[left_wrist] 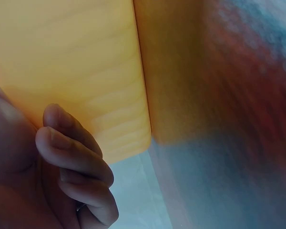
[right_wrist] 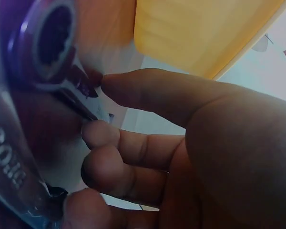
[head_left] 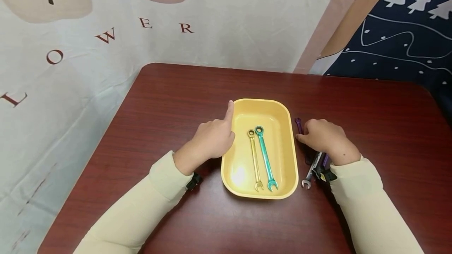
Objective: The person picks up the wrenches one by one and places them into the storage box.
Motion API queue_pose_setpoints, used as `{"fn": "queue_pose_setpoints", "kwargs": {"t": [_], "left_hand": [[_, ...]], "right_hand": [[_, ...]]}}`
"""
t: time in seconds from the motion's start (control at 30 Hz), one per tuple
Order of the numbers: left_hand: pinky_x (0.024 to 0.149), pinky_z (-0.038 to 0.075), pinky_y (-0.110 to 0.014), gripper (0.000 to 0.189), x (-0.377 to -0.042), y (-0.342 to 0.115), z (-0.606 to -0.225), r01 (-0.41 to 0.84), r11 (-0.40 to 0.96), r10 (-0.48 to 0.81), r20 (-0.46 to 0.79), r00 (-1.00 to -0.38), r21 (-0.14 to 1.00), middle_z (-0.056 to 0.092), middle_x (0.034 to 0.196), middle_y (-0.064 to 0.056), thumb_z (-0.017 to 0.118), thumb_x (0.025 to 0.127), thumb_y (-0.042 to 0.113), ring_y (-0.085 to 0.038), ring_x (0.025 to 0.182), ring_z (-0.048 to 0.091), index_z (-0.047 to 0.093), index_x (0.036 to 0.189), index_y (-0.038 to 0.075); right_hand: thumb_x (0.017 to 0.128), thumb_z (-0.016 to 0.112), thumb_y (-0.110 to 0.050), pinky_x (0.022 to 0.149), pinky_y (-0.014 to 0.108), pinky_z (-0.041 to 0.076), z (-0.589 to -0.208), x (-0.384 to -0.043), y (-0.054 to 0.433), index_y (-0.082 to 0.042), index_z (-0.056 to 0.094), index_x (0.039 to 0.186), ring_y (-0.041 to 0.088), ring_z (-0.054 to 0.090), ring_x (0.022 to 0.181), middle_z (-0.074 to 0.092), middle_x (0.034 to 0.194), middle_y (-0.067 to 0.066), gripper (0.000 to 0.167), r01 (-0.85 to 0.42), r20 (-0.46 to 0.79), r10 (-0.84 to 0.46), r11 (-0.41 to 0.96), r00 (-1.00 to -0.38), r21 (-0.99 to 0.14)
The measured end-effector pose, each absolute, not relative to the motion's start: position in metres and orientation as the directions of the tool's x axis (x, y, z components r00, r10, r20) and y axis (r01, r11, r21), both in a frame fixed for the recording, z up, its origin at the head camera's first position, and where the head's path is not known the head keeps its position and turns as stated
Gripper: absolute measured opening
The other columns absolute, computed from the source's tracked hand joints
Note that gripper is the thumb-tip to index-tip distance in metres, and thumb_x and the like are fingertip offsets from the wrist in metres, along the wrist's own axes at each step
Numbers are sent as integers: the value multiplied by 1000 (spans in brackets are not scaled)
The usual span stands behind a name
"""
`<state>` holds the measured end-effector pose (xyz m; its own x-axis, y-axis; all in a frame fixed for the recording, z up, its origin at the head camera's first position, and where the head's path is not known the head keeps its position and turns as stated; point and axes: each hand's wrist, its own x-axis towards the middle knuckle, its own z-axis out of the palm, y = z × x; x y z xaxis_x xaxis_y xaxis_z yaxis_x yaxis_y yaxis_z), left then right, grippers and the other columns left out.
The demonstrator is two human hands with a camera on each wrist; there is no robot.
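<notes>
A yellow tray [head_left: 291, 185] holds a gold wrench [head_left: 255, 160] and a teal wrench [head_left: 265, 158] lying side by side. My left hand [head_left: 213, 140] grips the tray's left rim, one finger stretched along its top. From the left wrist, several curled fingers [left_wrist: 78, 162] show against the outer wall. Right of the tray, my right hand [head_left: 326, 138] reaches down to a purple wrench [head_left: 298, 124], thumb and fingertips at its shaft. Below that hand lie a silver wrench [head_left: 307, 183] and another purple wrench [head_left: 325, 160], partly hidden. A purple ring end [right_wrist: 52, 43] fills the right wrist view's corner.
The dark red table [head_left: 176, 101] extends around the tray on all sides. A printed cloth [head_left: 240, 30] with letters hangs behind it, beside a dark blue cloth [head_left: 399, 38] with white trees. Both sleeved forearms cross the near part of the table.
</notes>
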<state>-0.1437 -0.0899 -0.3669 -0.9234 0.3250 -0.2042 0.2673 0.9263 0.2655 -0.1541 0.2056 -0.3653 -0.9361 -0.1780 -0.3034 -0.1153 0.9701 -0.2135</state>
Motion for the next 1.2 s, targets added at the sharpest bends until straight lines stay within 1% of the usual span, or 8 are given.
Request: {"fn": "queue_pose_setpoints", "kwargs": {"t": [0.17, 0.3, 0.4, 0.53, 0.7, 1.0, 1.2], "left_hand": [[43, 31, -30, 83, -144, -90, -368, 269, 924, 329, -205, -922, 271, 56, 55, -1, 43, 101, 23, -16, 44, 46, -15, 159, 10], [43, 32, -31, 83, -145, -90, -368, 267, 927, 326, -209, -922, 265, 56, 56, -1, 42, 101, 23, -16, 45, 47, -15, 159, 9], [43, 32, -31, 83, -145, -90, -368, 266, 928, 325, -212, -922, 262, 57, 56, -1, 42, 101, 23, -17, 45, 48, -15, 159, 9], [43, 31, -30, 83, -145, -90, -368, 265, 927, 324, -214, -921, 265, 57, 56, -1, 42, 101, 23, -17, 45, 48, -15, 159, 10], [43, 30, -30, 82, -145, -91, -367, 263, 927, 324, -216, -921, 267, 56, 55, -1, 42, 101, 23, -16, 44, 47, -15, 160, 10], [43, 30, -30, 82, -144, -90, -368, 267, 925, 327, -209, -922, 270, 55, 55, -1, 42, 101, 23, -16, 44, 45, -12, 160, 9], [43, 29, -30, 82, -143, -90, -367, 270, 925, 329, -207, -922, 268, 55, 55, -1, 43, 101, 23, -16, 43, 44, -12, 160, 8]], "right_hand": [[98, 58, -36, 54, 34, 40, -367, -154, 204, -15, 63, 67, 19, 55, 61, 58, 65, 5, 38, -141, -346, -200, 972, -916, -188], [98, 57, -34, 55, 34, 41, -369, -155, 204, -14, 64, 70, 19, 55, 62, 59, 66, 5, 36, -153, -353, -215, 969, -911, -195], [98, 57, -32, 54, 34, 40, -369, -155, 205, -15, 63, 68, 19, 54, 61, 58, 66, 5, 35, -163, -349, -228, 965, -909, -207], [94, 58, -28, 54, 33, 40, -367, -154, 205, -14, 60, 66, 18, 52, 59, 56, 64, 4, 32, -176, -350, -243, 961, -905, -212], [90, 60, -26, 53, 32, 40, -367, -154, 204, -13, 60, 65, 18, 51, 57, 55, 62, 4, 28, -184, -354, -250, 960, -901, -210], [90, 61, -27, 53, 32, 38, -369, -154, 205, -15, 58, 63, 18, 50, 57, 54, 61, 3, 30, -167, -349, -244, 957, -905, -237], [90, 60, -26, 51, 31, 37, -369, -154, 208, -15, 55, 61, 17, 49, 55, 51, 59, 2, 32, -153, -354, -243, 952, -903, -265]]}}
